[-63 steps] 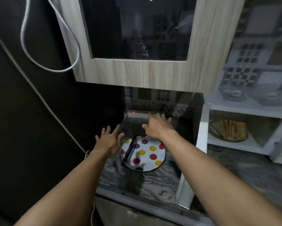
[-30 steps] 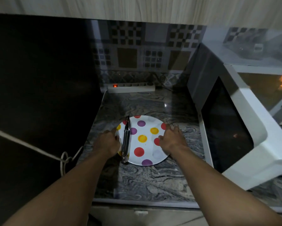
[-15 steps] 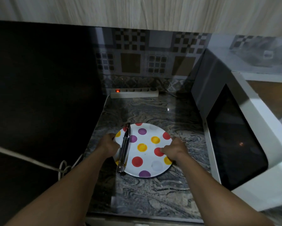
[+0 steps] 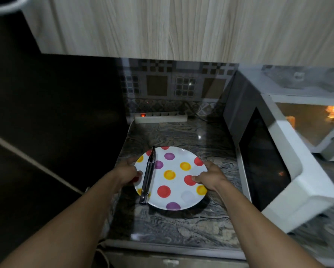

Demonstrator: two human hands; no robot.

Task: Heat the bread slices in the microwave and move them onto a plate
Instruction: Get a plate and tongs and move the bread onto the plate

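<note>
A white plate (image 4: 174, 182) with red, yellow and purple dots is held a little above the marbled counter (image 4: 177, 223), casting a shadow below it. My left hand (image 4: 126, 174) grips its left rim and my right hand (image 4: 210, 177) grips its right rim. Metal tongs (image 4: 148, 176) lie lengthwise on the plate's left side. To the right stands the white microwave (image 4: 278, 89), its door (image 4: 266, 167) swung open toward me. The lit cavity shows at the far right; no bread is clearly visible.
A white power strip (image 4: 160, 118) with a red light lies against the tiled back wall. A wooden wall cabinet (image 4: 181, 26) hangs overhead. A dark surface (image 4: 52, 117) borders the counter on the left, with a white cord across it.
Both hands came down from the back of the counter onto the plate's rims and gripped it. The plate with the tongs has lifted slightly and drawn toward me.
</note>
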